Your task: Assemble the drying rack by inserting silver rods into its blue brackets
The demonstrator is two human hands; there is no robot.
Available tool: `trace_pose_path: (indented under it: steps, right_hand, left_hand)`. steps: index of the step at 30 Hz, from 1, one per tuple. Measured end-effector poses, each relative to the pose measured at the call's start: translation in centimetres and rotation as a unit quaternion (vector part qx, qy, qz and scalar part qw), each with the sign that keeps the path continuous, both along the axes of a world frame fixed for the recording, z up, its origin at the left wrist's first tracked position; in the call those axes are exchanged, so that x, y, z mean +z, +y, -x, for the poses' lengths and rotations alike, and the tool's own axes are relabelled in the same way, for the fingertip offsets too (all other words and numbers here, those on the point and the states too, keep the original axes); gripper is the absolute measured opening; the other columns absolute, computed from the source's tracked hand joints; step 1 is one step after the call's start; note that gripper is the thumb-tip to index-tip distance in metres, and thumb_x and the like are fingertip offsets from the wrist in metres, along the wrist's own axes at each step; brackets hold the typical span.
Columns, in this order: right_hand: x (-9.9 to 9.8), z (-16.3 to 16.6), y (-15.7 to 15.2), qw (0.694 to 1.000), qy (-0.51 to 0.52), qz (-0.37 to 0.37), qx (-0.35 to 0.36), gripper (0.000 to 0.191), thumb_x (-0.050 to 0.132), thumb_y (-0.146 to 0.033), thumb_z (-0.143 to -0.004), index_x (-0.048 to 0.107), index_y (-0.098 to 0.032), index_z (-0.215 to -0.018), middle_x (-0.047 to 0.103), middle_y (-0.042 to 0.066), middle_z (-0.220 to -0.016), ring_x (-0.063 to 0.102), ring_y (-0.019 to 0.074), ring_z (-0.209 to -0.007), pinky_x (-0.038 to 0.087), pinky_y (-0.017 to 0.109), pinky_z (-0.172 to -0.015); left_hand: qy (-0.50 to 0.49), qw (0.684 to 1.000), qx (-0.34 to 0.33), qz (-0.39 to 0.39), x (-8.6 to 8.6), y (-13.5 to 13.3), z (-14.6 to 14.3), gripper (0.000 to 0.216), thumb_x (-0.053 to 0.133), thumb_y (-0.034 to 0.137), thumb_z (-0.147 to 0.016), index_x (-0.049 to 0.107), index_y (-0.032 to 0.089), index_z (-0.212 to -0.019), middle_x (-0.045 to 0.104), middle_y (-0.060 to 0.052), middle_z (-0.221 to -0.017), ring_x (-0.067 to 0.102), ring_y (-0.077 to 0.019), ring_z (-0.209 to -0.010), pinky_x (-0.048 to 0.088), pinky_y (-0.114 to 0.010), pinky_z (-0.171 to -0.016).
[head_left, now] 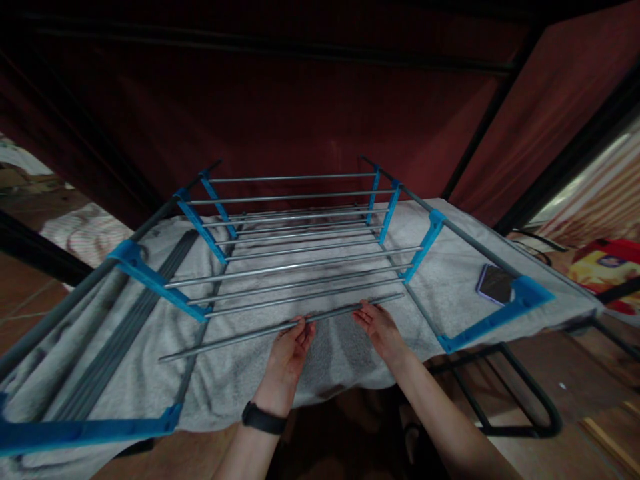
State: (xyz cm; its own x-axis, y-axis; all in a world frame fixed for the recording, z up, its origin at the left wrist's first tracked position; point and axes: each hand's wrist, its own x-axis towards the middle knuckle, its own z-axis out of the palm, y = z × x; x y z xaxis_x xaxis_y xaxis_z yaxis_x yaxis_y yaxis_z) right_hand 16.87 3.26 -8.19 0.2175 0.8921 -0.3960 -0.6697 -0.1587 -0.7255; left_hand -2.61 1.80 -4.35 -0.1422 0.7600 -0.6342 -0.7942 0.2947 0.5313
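A loose grey metal rod [225, 342] runs level across the front, held between both hands. My left hand [294, 343] pinches it near the middle; a black band circles that wrist. My right hand [376, 321] has its fingers closed on the same rod, closer to its right end. Beyond the hands stands a partly built rack with blue plastic brackets [423, 247] and several grey crossbars [295, 267] fitted between its sides. The nearest blue brackets, left [90, 432] and right [493, 320], have no rod between them.
Several loose rods [120, 333] lie bundled on the left of the grey towel [240, 393] covering the surface. A phone [495, 285] rests on the right side. A dark tubular metal frame [530, 400] stands at the lower right, with a red and yellow package [607, 270] beyond.
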Motion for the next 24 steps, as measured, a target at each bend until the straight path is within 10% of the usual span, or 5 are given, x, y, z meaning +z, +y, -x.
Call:
trace_pose_path:
  steps: [24]
  right_hand:
    - [0.0,-3.3,1.0,0.999,0.005,0.000,-0.046,0.018,0.070,-0.038,-0.082,0.069,-0.020,-0.078,0.073,0.005,-0.076,0.069,0.0175,-0.074,0.059,0.030,-0.076]
  left_hand:
    - [0.010,1.000,0.014,0.013,-0.3,0.8,2.1,0.018,0.052,0.004,-0.090,0.065,0.013,-0.082,0.070,-0.006,-0.073,0.069,-0.0126,-0.068,0.060,-0.023,-0.069]
